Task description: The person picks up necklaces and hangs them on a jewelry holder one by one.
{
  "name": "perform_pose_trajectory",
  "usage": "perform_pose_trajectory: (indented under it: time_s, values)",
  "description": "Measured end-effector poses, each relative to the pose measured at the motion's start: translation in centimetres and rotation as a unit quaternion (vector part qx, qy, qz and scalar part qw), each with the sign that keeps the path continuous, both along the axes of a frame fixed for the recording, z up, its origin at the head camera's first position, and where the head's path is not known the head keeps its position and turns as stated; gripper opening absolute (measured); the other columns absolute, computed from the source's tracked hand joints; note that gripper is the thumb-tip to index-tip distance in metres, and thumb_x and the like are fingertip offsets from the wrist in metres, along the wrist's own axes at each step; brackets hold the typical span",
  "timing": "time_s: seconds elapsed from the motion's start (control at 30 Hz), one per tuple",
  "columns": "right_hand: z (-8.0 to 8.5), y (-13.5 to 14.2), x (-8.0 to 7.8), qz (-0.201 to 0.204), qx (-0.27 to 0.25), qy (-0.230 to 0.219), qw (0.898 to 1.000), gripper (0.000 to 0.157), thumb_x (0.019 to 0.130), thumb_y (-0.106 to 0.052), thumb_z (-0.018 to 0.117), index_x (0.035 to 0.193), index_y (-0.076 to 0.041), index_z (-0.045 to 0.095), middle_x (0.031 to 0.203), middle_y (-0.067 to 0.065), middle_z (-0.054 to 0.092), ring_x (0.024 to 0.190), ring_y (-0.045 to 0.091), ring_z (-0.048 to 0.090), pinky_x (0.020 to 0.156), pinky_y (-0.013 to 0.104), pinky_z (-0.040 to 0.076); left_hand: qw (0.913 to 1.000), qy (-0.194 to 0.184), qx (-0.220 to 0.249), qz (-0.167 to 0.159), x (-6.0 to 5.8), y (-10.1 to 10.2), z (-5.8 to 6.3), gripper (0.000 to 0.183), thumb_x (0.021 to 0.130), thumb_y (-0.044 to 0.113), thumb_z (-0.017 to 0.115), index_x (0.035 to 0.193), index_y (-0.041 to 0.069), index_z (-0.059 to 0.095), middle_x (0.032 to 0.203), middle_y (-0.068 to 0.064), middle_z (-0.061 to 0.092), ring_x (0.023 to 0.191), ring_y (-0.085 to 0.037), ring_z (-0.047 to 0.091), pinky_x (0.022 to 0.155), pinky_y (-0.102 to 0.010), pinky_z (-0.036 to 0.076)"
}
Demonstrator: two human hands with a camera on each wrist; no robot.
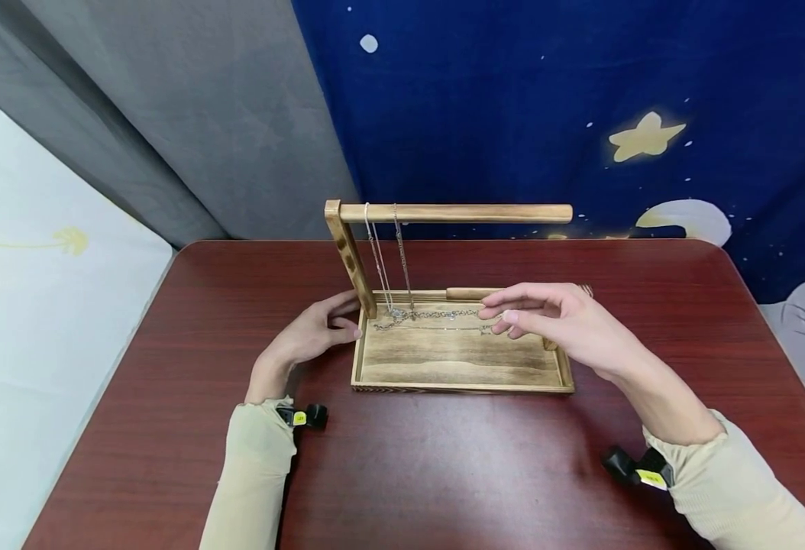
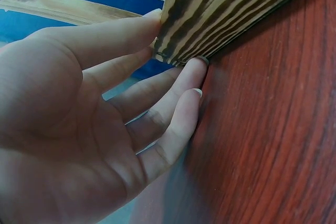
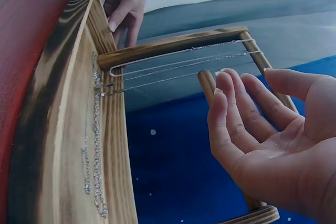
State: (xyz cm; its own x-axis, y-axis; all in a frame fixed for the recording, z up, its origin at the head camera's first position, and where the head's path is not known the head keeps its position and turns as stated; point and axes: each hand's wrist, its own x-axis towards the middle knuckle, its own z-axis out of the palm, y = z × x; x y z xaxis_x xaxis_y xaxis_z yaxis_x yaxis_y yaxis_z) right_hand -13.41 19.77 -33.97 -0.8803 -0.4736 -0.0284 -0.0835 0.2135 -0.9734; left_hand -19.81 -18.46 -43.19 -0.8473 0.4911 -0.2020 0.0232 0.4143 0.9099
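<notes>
A wooden jewelry stand has a shallow tray (image 1: 457, 363) as its base and a high bar (image 1: 457, 213) on a left post (image 1: 350, 260). Near that post hang a pale necklace (image 1: 379, 260) and a finer necklace (image 1: 403, 260). Inside the tray lie a thicker silver chain (image 3: 97, 145) and a thin chain (image 1: 437, 328). My left hand (image 1: 306, 332) holds the tray's back left corner, thumb against its end and fingers round behind. Over the tray's right part my right hand (image 1: 574, 325) hovers with bent, relaxed fingers and nothing in it.
A shorter, lower bar (image 1: 471, 293) runs along the tray's back, its right support partly behind my right hand. The dark red table (image 1: 444, 473) ends at a blue curtain (image 1: 478, 99) and a grey curtain (image 1: 224, 99). A pale sheet (image 1: 38, 290) borders the left side.
</notes>
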Motion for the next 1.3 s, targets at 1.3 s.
perform_pose_trajectory:
  time_s: [1.3]
  values:
    - [-4.4, 0.1, 0.0, -0.034, 0.028, -0.021, 0.999, 0.032, 0.098, -0.011, 0.063, 0.128, -0.001, 0.064, 0.124, 0.013, 0.068, 0.112, 0.027, 0.065, 0.09, 0.038, 0.054, 0.9999, -0.01, 0.006, 0.001, -0.1, 0.1, -0.1, 0.073, 0.094, 0.0, 0.066, 0.156, 0.005, 0.029, 0.154, -0.019, 0.039, 0.111, -0.028, 0.062, 0.086, -0.022, 0.049]
